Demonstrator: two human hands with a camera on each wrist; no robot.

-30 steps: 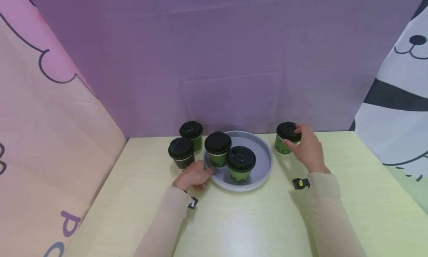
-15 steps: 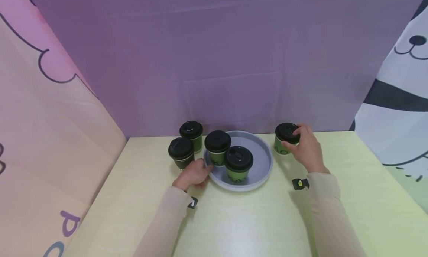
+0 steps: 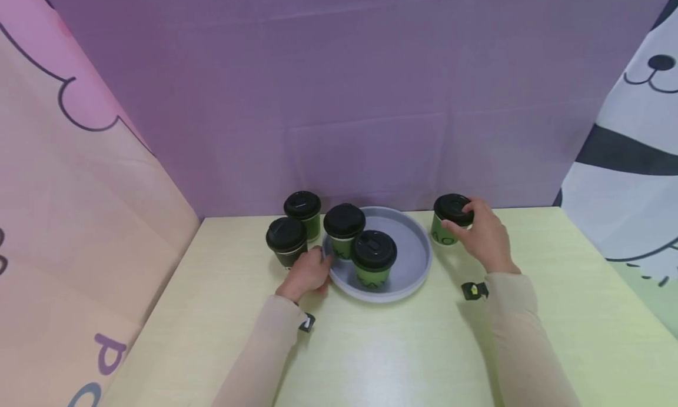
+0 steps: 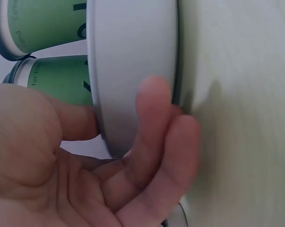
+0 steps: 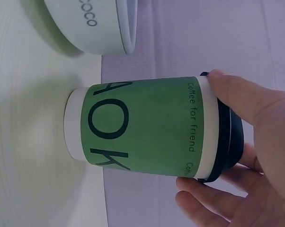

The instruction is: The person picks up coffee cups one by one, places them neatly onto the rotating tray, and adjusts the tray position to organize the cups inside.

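Observation:
My left hand (image 3: 306, 273) grips the rim of a round grey tray (image 3: 415, 248) on its left side. In the left wrist view the thumb goes over the edge and the fingers (image 4: 154, 109) lie along the outer wall. Two green paper coffee cups with black lids stand on the tray: a rear one (image 3: 344, 222) and a front one (image 3: 374, 257). To the tray's right, my right hand (image 3: 484, 236) holds another green coffee cup (image 5: 147, 126) near its lid, thumb on one side and fingers on the other. This cup is upright; whether its base touches the table cannot be told.
Left of the tray stand two more lidded cups, a dark one (image 3: 288, 242) close by my left hand and a green one (image 3: 303, 214) behind it. A purple cloth (image 3: 360, 101) hangs along the back edge of the pale table (image 3: 397, 348).
My left hand has shifted slightly back along the rim side. The tray's front cup has moved left and its rear cup slightly back. The right hand and its cup have drifted slightly left.

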